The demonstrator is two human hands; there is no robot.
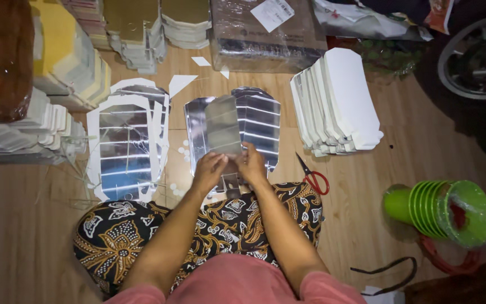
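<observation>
Both hands, left hand (208, 169) and right hand (251, 162), pinch one silver carton blank (223, 126) above the floor (367, 186); folding appears underway; next crease needs aligned edges.

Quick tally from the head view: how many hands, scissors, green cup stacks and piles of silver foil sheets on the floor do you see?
Hands: 2, left hand and right hand, both on one foil sheet
Red-handled scissors: 1
Green cup stack: 1
Silver foil piles on the floor: 2, left pile, middle pile
Total: 6
</observation>
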